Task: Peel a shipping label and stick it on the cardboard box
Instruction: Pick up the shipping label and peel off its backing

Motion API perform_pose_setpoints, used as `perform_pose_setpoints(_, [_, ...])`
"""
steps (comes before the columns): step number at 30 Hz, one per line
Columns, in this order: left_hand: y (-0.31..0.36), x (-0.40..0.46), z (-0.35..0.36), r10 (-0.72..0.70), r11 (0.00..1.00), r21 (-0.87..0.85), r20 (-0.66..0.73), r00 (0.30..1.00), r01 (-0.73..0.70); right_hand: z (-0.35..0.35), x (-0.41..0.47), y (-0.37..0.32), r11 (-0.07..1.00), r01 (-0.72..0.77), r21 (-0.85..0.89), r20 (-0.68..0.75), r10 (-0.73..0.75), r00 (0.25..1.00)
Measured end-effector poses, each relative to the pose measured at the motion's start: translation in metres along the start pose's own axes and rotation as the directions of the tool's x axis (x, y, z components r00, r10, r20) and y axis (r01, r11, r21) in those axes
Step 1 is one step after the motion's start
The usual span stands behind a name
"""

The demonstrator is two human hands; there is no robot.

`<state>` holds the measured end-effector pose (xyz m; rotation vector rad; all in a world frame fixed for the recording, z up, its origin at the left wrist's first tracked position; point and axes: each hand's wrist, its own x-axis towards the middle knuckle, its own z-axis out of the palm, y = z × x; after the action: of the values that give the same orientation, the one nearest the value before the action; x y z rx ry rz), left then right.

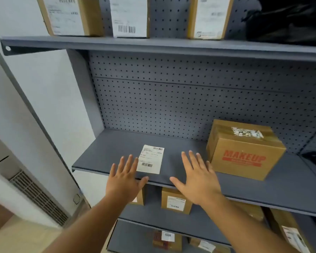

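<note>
A white rectangular shipping label with black barcodes lies flat on the grey metal shelf, well apart from the brown cardboard box printed with red "MAKEUP" lettering at its 3 o'clock. The left hand hovers at the label's 7 o'clock, fingers spread and holding nothing. The right hand, fingers likewise apart and empty, sits between label and box.

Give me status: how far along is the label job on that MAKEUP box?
Done: nothing visible. The shipping label lies flat on the grey shelf, apart from the MAKEUP box, which carries only torn label remnants on top. In hand: nothing; left hand and right hand hover open near the label. Left: pick up, peel, stick.
</note>
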<state>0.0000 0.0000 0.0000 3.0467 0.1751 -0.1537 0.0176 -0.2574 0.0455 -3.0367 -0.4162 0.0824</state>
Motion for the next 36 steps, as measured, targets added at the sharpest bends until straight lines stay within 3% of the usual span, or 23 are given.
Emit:
perform_pose_setpoints(6, [0.004, 0.026, 0.015, 0.076, 0.996, -0.057, 0.061, 0.995, -0.072, 0.018, 0.021, 0.001, 0.999, -0.033, 0.009, 0.06, 0.032, 0.998])
perform_pose_setpoints(14, [0.028, 0.073, 0.016, 0.134, 0.964, -0.231, 0.014, 0.991, -0.128, 0.026, 0.035, 0.006, 0.999, -0.037, 0.016, 0.074, 0.036, 0.997])
perform_pose_setpoints(26, [0.024, 0.086, 0.028, 0.159, 0.971, -0.191, 0.078, 0.984, -0.142, 0.021, 0.043, 0.016, 0.997, -0.045, 0.057, 0.096, 0.039, 0.995])
perform_pose_setpoints(36, [0.021, 0.077, 0.022, 0.12, 0.922, -0.358, -0.099, 0.988, -0.148, 0.011, 0.049, -0.004, 0.967, -0.043, 0.253, 0.047, 0.032, 0.998])
